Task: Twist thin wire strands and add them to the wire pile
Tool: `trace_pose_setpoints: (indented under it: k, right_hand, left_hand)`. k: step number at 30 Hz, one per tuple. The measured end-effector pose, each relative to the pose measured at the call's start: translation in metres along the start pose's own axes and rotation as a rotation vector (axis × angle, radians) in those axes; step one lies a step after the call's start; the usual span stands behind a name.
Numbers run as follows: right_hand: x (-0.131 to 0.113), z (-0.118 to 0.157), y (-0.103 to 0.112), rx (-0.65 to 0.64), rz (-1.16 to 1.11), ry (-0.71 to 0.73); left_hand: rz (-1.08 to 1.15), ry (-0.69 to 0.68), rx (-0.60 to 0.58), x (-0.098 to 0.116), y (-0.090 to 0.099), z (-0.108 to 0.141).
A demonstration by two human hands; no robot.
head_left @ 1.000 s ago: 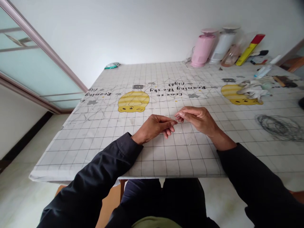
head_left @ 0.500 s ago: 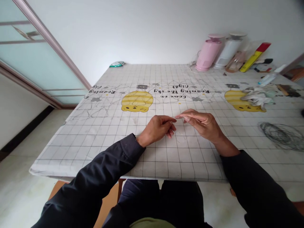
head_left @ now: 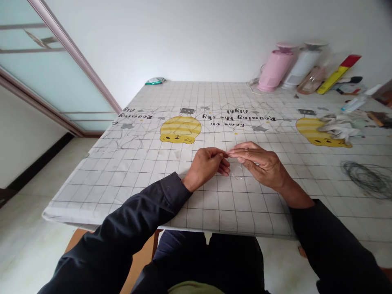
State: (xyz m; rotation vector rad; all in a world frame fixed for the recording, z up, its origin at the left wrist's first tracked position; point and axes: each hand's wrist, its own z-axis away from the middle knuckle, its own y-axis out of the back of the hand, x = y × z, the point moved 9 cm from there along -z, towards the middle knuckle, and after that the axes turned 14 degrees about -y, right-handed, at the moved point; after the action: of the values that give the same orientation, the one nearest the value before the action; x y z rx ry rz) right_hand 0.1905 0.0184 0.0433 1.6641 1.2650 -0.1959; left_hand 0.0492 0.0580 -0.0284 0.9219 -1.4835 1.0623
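My left hand (head_left: 208, 165) is closed in a pinch, thumb against index finger, on a thin piece of wire. Close to its fingertips is my right hand (head_left: 262, 162), its long fingers nearly straight and its thumb beneath them, also closed on the wire. A bent, curling length of the thin wire (head_left: 237, 177) shows below the fingertips, over the tablecloth. Exactly where the wire passes between the fingers is too small to make out.
A coil of dark wire (head_left: 367, 178) lies on the checked tablecloth (head_left: 196, 212) at the right, near a crumpled whitish cloth (head_left: 338, 125). Loose wire strands (head_left: 122, 143) spread at the left. Pink (head_left: 275, 69) and white (head_left: 301, 67) canisters and a yellow-red box (head_left: 338, 73) stand at the back.
The view has shifted slightly, so the table things sit a little further right. My right hand's fingertips have come closer to my left fingertips, and the wire end below has turned.
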Motion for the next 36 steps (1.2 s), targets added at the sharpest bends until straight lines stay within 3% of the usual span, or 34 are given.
trace_pose_setpoints:
  k: [6, 11, 15, 19, 25, 29, 33, 36]
  right_hand:
    - [0.001, 0.0, -0.001, -0.017, 0.027, -0.017]
    - [0.001, 0.0, 0.005, 0.067, 0.034, -0.059]
    - [0.01, 0.002, 0.017, 0.176, -0.015, -0.241]
    - [0.034, 0.01, 0.031, 0.309, -0.243, -0.469]
    - [0.062, 0.009, 0.003, 0.105, -0.473, -0.651]
    - [0.065, 0.009, -0.002, 0.101, -0.483, -0.672]
    - [0.055, 0.008, 0.003, 0.1, -0.347, -0.607]
    - [0.041, 0.007, 0.003, 0.031, -0.236, -0.504]
  left_hand:
    - [0.115, 0.035, 0.026, -0.006, -0.002, 0.001]
    - [0.171, 0.016, 0.062, 0.002, 0.0, -0.001]
    - [0.153, -0.03, 0.145, 0.008, 0.009, -0.002]
    - [0.125, -0.08, 0.209, 0.01, 0.016, -0.003]
    - [0.112, -0.128, 0.21, 0.012, 0.016, -0.004]
    - [0.084, -0.103, 0.125, 0.01, 0.01, -0.004]
    - [0.025, -0.124, 0.091, 0.012, 0.008, -0.004]
    - [-0.026, -0.153, 0.093, 0.014, 0.009, -0.003]
